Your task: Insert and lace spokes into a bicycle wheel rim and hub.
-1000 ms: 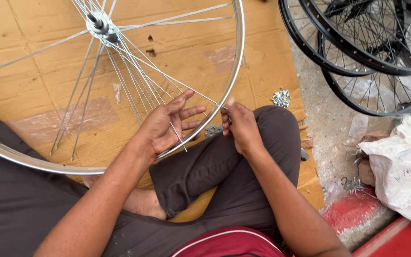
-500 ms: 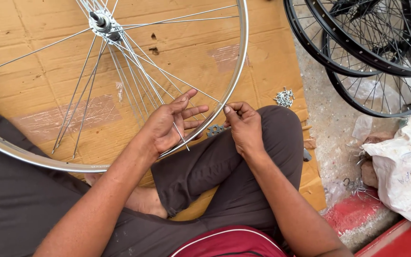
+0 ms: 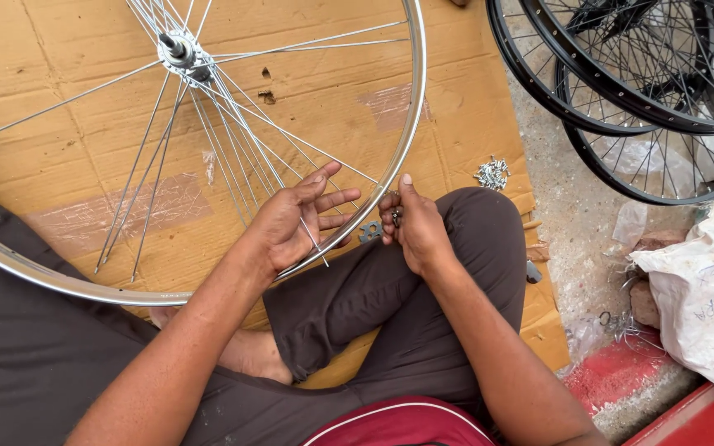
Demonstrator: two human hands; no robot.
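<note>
- My left hand (image 3: 299, 221) lies open over the wheel, fingers spread and apart, its palm resting on a thin steel spoke (image 3: 311, 239) near the rim; it clamps nothing.
- My right hand (image 3: 413, 227) is drawn together just outside the rim, its fingertips (image 3: 393, 216) pinched on a few small dark metal pieces, too small to identify.
- The wheel rim (image 3: 411, 124) is a bright, polished metal hoop, smooth and curved; it lies nearly flat across my lap and the cardboard, its near arc passing between my two hands.
- The hub (image 3: 179, 51) sits at upper left, a short metal cylinder from which straight, wire-thin spokes fan outward.
- The spoke under my left hand has its long axis running from the hub down and right toward the rim.
- The cardboard (image 3: 68, 107) is flat, tan and corrugated, patched with clear tape.
- A heap of small shiny metal fittings (image 3: 493, 173) lies on the cardboard's right edge, well apart from my hands.
- Black-rimmed wheels (image 3: 621, 124) lean at upper right; a crumpled white bag (image 3: 704, 289) lies at right on rough concrete.
</note>
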